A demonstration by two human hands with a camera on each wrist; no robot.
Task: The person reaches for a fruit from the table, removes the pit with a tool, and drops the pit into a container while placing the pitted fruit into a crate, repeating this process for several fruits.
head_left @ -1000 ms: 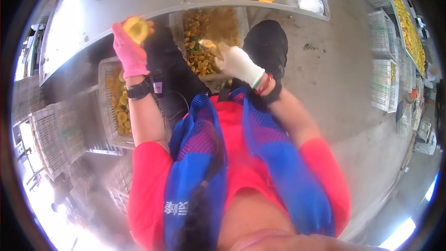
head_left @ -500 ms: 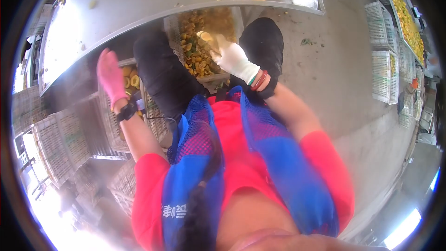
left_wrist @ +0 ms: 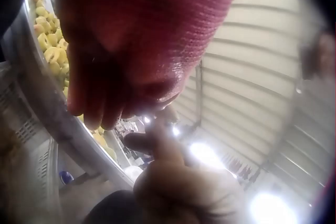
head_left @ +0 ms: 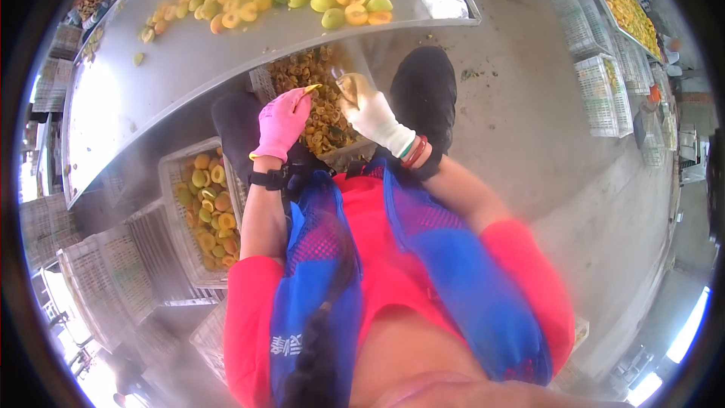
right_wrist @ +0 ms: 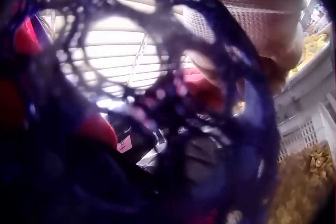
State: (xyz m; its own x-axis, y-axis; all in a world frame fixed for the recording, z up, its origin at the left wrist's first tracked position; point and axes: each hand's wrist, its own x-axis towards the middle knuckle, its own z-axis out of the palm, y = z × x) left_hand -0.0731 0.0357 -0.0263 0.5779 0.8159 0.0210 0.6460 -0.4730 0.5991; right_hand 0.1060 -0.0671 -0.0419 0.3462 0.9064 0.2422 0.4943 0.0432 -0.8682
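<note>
In the head view my left hand (head_left: 283,122), in a pink glove, pinches a yellow piece of fruit (head_left: 311,88) seen edge-on. A short gap to the right is my right hand (head_left: 371,112) in a white glove stained brown at the fingers. Its curled fingers hold a small tool with a thin shiny tip (head_left: 337,73); the rest of the tool is hidden in the glove. Below both hands stands a crate of brownish-yellow fruit scraps (head_left: 321,132). The left wrist view shows the white-gloved hand (left_wrist: 184,187) close beneath the pink fingers (left_wrist: 107,111).
A metal table (head_left: 181,68) with heaped peach halves (head_left: 332,18) runs across the front. A white plastic bag (head_left: 444,0) sits at its right corner. Beside my left leg is a crate of fruit halves (head_left: 208,211). More crates (head_left: 604,94) stand on the far right.
My left hand carried a fruit half, then was over the left crate without it; now it is beside my right hand with a yellow piece. The pale piece at my right fingertips no longer shows there.
</note>
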